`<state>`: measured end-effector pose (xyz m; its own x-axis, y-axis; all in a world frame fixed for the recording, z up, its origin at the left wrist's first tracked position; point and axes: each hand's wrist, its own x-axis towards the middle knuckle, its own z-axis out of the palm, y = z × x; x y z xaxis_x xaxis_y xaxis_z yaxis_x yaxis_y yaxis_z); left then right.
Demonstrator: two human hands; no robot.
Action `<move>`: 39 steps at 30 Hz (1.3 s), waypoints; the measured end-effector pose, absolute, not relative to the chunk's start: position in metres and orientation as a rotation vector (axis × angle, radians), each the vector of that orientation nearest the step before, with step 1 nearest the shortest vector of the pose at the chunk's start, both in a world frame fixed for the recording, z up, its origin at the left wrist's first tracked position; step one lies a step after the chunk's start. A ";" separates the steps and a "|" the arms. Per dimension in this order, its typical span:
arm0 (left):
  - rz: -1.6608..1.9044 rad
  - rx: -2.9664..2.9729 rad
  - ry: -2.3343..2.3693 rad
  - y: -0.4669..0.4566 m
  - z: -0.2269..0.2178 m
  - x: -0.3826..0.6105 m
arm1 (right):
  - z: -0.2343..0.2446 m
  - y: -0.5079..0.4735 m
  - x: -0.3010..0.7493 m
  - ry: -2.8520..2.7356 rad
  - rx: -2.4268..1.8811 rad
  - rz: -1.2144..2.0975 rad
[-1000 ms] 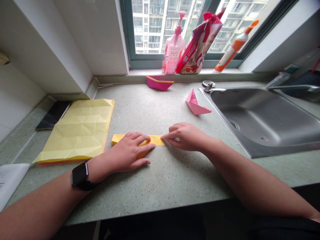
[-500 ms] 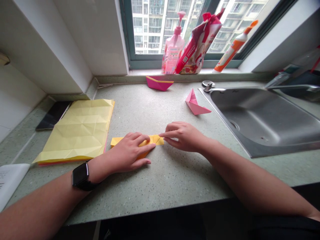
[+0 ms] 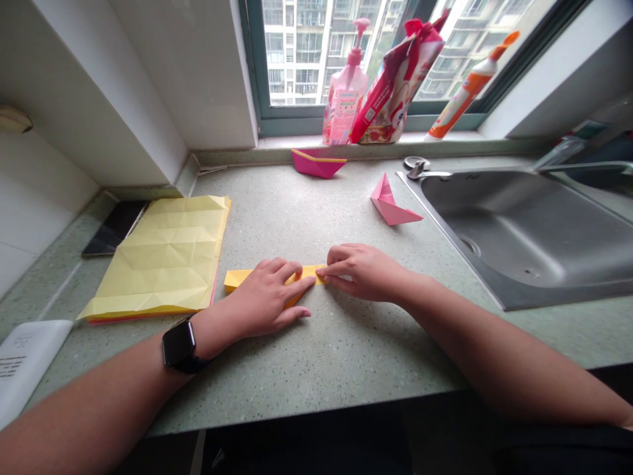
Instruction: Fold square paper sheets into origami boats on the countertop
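Observation:
A long, narrow folded piece of orange-yellow paper [image 3: 238, 280] lies flat on the counter, with a pointed flap partly showing beneath my left hand [image 3: 270, 293]. That hand holds the paper down at its middle, fingers bent over it and index finger pressing near the right part. Its thumb rests apart on the counter. At the strip's right end, my right hand [image 3: 363, 272] has thumb and index finger closed on the paper's end, the other fingers curled in. Farther back stand a magenta paper boat [image 3: 319, 165] and a pink paper boat [image 3: 393, 203].
Creased yellow sheets [image 3: 163, 254] are stacked at left, partly over a dark phone [image 3: 115, 227]. A white object [image 3: 34, 369] lies at the left edge. The steel sink [image 3: 534, 231] is at right. A pump bottle [image 3: 345, 99], red bag [image 3: 400, 86] and orange-white bottle [image 3: 465, 92] line the sill.
The view has shifted slightly. My left hand's index fingertip sits closer to my right fingertips, and my right index finger presses a little farther onto the paper's end.

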<state>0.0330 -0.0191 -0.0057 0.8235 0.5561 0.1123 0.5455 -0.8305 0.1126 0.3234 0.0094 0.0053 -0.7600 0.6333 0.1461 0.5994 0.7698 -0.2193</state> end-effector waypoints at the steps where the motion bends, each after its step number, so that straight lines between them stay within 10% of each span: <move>1: 0.214 2.926 0.882 -0.019 -0.005 0.033 | 0.005 0.009 0.323 -2.756 -0.977 0.231; 39: 0.314 2.886 0.800 -0.019 -0.002 0.024 | 0.008 0.016 0.333 -2.731 -1.071 0.190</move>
